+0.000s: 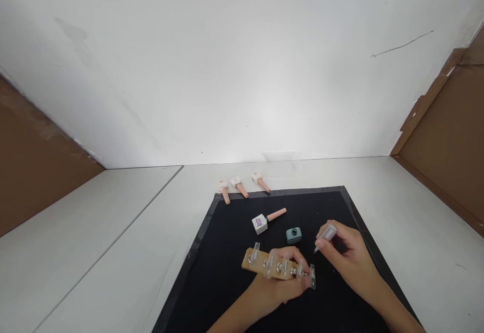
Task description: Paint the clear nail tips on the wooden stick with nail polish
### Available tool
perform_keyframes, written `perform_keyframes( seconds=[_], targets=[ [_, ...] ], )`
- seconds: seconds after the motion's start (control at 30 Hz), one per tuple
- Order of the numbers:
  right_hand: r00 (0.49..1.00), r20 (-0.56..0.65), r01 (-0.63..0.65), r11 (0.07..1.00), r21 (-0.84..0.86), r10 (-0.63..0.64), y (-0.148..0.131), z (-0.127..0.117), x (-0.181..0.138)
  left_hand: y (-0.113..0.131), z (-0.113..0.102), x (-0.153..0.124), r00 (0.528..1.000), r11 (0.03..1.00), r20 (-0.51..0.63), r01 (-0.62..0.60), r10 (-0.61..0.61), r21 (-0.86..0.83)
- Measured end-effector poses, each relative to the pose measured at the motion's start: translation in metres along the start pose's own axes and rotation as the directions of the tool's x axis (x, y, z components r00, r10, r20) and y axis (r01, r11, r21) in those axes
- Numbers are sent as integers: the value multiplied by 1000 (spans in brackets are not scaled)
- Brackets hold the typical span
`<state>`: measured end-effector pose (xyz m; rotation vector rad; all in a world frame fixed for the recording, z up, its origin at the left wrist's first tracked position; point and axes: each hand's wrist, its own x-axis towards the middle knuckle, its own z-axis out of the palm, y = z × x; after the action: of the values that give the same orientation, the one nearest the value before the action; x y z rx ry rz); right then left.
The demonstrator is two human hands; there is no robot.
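My left hand (274, 287) is closed around a wooden nail-tip display stand (247, 262), held above the black mat. Several clear nail tips (285, 264) stand up along it on small metal posts. Between the fingers and thumb of my right hand (350, 252) is a nail polish brush with a silver cap (325, 235). It is tilted, its lower end pointing down and left, a little apart from the rightmost nail tip. Just beyond both hands sits a small teal polish bottle (294, 236) with its neck uncovered.
A white polish bottle with a long peach cap (276, 215) lies on the black mat (227, 237). Three similar bottles (239, 187) lie by the mat's far edge. A white wall (242, 71) rises behind the white table (143, 237), with brown cardboard panels (446, 121) at both sides.
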<state>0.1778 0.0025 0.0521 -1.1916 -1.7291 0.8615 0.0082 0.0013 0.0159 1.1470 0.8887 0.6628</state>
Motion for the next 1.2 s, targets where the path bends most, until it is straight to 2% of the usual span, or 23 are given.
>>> perform_keyframes(
  seconds=[0.07,0.17,0.27,0.53,0.63,0.8,0.87,1.1,1.2],
  targets=[
    [999,23,23,999,34,-24,-3,-2,0,1,-1,0,1000,1000,2,-8,8,-15],
    [990,132,41,996,75,-51,-7,-4,0,2,-1,1,1000,999,7,-22,22,-48],
    [981,193,17,997,71,-31,-9,-5,0,2,-1,2,1000,995,2,-25,26,-93],
    [1000,4,-22,998,58,21,-2,2,-1,-1,0,-1,1000,991,-13,2,-3,-135],
    [999,33,4,995,103,-8,-5,0,-1,0,-1,0,1000,991,-12,0,-2,-133],
    [983,182,-5,994,108,-15,-9,-2,-1,6,1,2,1000,988,14,-19,21,-156],
    [987,162,-17,996,85,3,-7,-1,-1,7,2,2,1000,988,14,-13,15,-151],
    [999,-36,7,999,38,-5,-1,3,-1,0,0,1,1000,991,-4,9,-9,-137],
    [999,-3,44,996,74,-44,-4,0,-1,1,-1,1,1000,989,-5,5,-5,-145]
  ],
)
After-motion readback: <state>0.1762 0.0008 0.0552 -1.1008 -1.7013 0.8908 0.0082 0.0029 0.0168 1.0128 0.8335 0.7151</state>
